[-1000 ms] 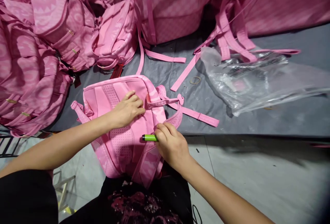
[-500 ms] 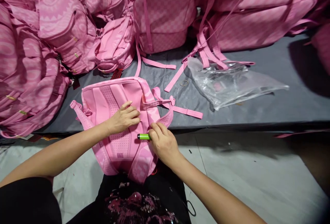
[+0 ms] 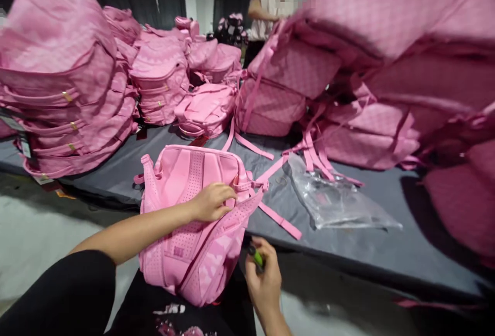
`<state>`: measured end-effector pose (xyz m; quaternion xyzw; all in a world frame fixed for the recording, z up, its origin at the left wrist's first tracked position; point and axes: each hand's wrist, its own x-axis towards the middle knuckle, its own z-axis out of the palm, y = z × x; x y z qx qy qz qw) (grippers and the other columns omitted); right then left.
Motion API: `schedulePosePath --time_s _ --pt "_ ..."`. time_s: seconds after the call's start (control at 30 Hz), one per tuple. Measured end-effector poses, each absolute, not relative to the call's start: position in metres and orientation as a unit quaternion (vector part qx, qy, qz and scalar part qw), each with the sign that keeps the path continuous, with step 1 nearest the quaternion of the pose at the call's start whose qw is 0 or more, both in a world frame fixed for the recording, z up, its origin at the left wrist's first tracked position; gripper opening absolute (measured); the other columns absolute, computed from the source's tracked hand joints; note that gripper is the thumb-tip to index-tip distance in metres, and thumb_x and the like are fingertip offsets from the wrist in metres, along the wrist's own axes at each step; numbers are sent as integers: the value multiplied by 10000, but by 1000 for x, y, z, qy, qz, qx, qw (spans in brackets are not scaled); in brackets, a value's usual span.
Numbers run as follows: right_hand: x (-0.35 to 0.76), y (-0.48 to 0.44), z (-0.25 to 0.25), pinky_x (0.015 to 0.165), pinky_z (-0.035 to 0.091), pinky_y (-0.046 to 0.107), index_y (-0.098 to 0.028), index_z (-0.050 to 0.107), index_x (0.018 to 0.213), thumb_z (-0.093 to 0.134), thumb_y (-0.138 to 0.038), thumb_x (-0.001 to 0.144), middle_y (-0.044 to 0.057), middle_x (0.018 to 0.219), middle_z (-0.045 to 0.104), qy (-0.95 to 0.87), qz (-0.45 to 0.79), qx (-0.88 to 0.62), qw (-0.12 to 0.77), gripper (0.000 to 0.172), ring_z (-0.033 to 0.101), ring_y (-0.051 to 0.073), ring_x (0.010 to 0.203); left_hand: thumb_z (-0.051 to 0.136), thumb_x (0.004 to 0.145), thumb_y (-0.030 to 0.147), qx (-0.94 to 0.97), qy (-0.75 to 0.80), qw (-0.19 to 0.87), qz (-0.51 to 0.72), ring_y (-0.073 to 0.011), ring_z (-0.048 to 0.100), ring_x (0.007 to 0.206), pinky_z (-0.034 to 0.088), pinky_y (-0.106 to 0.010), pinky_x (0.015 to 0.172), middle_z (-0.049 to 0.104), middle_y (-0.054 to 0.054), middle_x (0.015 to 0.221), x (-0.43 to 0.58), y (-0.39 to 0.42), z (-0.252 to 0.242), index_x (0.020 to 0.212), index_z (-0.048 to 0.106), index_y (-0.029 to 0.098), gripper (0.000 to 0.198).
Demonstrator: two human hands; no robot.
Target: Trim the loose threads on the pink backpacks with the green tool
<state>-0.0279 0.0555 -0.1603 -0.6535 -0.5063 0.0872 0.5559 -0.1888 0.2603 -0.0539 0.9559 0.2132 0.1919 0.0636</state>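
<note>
A pink backpack leans against the table's front edge above my lap, its padded back panel and shoulder straps facing me. My left hand rests on that panel with curled fingers at the edge of the right-hand shoulder strap, gripping it. To the right of the bag and apart from it, my right hand is closed around a green marker pen with a black end. Most of the pen is hidden by the fingers.
Stacks of pink backpacks line the grey-covered table at left, with more checked ones at right. A clear plastic bag and loose pink straps lie nearby. Another person stands behind the table.
The view has tilted up, bringing another person into sight. My right hand has moved off the backpack, down and right, with the pen. My left hand has shifted to the shoulder strap.
</note>
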Motion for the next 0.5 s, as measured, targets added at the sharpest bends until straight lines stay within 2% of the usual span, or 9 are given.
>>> schedulePosePath --time_s 0.07,0.1,0.13,0.17,0.2,0.23,0.33,0.4,0.5 --pt "-28 38 -190 670 544 353 -212 616 827 659 -476 812 27 753 674 -368 208 -730 537 268 660 238 711 478 975 300 895 331 74 289 -208 587 1202 425 -424 1089 669 -98 1180 -245 249 -65 1264 542 197 314" --pt "-31 32 -205 616 531 354 -209 630 760 691 -580 748 10 647 640 -308 271 -753 514 376 634 240 633 407 997 273 857 391 79 326 -239 566 1246 386 -502 1120 650 -130 1210 -276 238 -76 1319 492 183 345" --pt "-36 28 -218 616 531 363 -204 657 748 710 -651 689 15 638 649 -259 317 -764 498 454 641 256 646 429 992 316 799 466 101 367 -274 543 1284 360 -551 1136 631 -152 1241 -307 224 -90 1353 450 177 388" --pt "-42 27 -228 642 540 372 -201 682 763 712 -703 651 28 680 680 -224 354 -763 493 515 665 278 710 611 901 406 675 562 196 437 -287 489 1354 305 -524 1193 611 -119 1293 -334 207 -106 1349 454 234 505" --pt "-50 28 -235 700 555 380 -200 706 812 712 -734 625 43 775 721 -202 383 -750 500 566 687 303 821 693 818 484 618 603 233 446 -344 440 1397 318 -559 1181 579 -145 1338 -355 189 -122 1375 425 227 669" --pt "-57 31 -238 773 562 382 -207 719 885 711 -747 620 51 896 746 -191 408 -729 515 601 687 317 955 688 805 532 591 621 265 442 -383 462 1379 376 -582 1135 577 -173 1339 -370 171 -139 1371 437 205 700" --pt "-69 38 -225 958 532 371 -246 701 1085 720 -738 643 43 1180 719 -198 461 -666 552 662 595 311 1239 565 859 630 537 630 362 428 -370 579 1284 507 -519 1036 602 -199 1347 -382 129 -172 1357 494 184 672" --pt "-66 38 -206 1021 503 375 -265 673 1197 729 -711 673 49 1299 673 -224 469 -651 554 691 532 307 1325 591 830 665 501 615 423 437 -339 578 1297 488 -457 1084 595 -176 1391 -376 118 -172 1387 497 190 739" --pt "-57 39 -174 1094 445 397 -260 653 1271 730 -685 705 70 1401 611 -266 459 -644 551 712 477 308 1380 756 720 615 460 570 516 444 -333 558 1318 423 -437 1151 605 -133 1399 -372 124 -137 1395 514 189 834"
